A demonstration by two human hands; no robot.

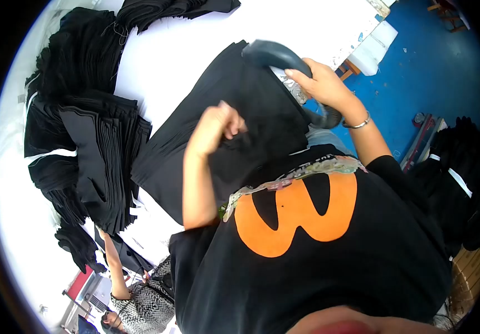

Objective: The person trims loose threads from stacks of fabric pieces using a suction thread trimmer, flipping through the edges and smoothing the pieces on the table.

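Observation:
A stack of black fabric pieces (256, 106) lies in front of me on the white table. My right hand (323, 83) is wrapped round a dark, curved, hose-like tool (279, 55) with a ribbed lower part. Its broad end hangs over or rests on the far right part of the stack; I cannot tell which. Over the middle of the fabric is my left hand (220, 125), slightly blurred, with its fingers curled in. Whether anything is pinched in them is hidden.
More black fabric stacks (103, 150) stand along the left, some tied with white strips. Another person (142, 300) reaches toward them at lower left. Black bundles (451, 178) lie at right by the blue floor (424, 67). A white block (373, 47) stands beyond the table edge.

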